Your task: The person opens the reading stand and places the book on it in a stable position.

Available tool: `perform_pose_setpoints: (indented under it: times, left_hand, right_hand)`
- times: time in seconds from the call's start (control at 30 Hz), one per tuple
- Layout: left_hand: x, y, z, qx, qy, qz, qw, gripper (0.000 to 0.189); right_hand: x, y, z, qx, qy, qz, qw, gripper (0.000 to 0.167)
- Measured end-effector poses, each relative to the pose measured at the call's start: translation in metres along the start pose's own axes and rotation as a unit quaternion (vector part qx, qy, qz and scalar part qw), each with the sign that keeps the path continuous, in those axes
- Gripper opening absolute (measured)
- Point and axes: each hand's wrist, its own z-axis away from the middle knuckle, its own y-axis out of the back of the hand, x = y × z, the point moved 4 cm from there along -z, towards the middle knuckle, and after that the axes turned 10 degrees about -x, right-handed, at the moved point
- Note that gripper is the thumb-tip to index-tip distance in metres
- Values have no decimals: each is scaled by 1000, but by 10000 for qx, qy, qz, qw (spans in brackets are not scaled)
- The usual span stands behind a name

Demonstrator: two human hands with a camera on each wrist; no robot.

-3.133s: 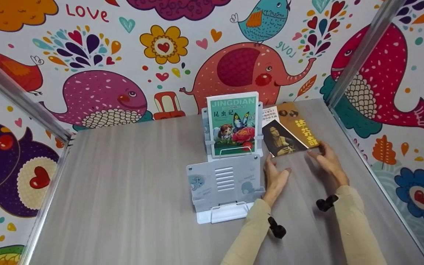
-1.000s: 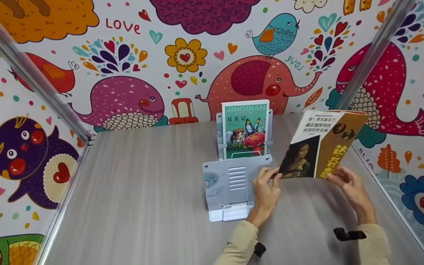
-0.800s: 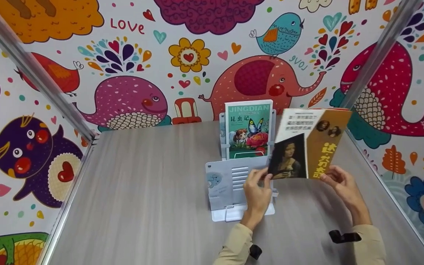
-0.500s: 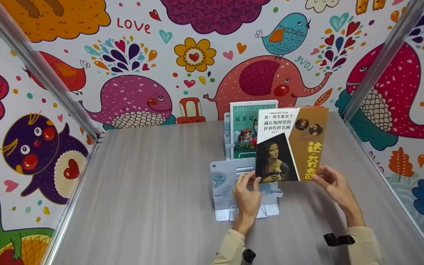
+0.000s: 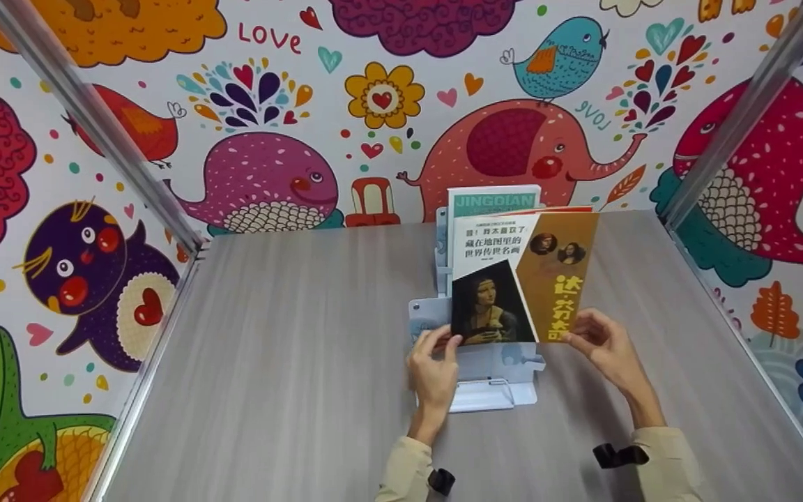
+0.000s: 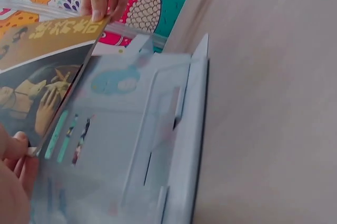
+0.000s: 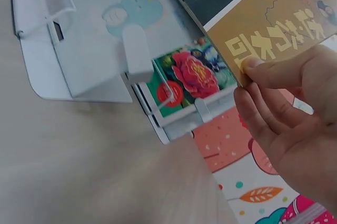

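A book (image 5: 492, 279) with a white, black and brown-gold cover is held upright in front of a pale blue book stand (image 5: 488, 362). My left hand (image 5: 434, 366) pinches its lower left corner. At the lower right corner my right hand (image 5: 607, 345) pinches it between thumb and fingers, the thumb on the gold lettering in the right wrist view. The book's bottom edge is above the stand's lower ledge (image 5: 482, 396) and hides much of the back plate. Behind it, mostly covered, a green book (image 5: 492, 201) stands in a second stand (image 5: 442, 244).
Both stands are on a grey wood-grain table (image 5: 290, 348). A wall (image 5: 283, 63) printed with cartoon animals rises behind, with metal posts (image 5: 95, 132) at the corners. A wire clip (image 5: 509, 394) lies across the front stand's ledge.
Both hands have lifted the brown-gold book off the table at the right and carried it left. It now overlaps the front stand and covers most of the green book.
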Motion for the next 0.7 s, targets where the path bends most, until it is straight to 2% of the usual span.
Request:
perform_pose_setpoints:
  times: [0.13, 0.37, 0.57, 0.7]
  left_hand:
    - [-7, 18, 0, -179, 115, -34, 9998, 14]
    - [-20, 40, 3, -330, 310, -32, 9990, 17]
    - [-25, 48, 5, -391, 447, -48, 9982, 19]
    - [-27, 51, 6, -490, 374, -84, 9981, 19]
  right_hand:
    - [-12, -15, -1, 67, 102, 174, 9998, 21]
    - [-7, -36, -3, 187, -18, 368, 9991, 29]
    - [-6, -47, -3, 300, -111, 616, 9976, 29]
    - [-4, -51, -2, 326, -191, 688, 9969, 28]
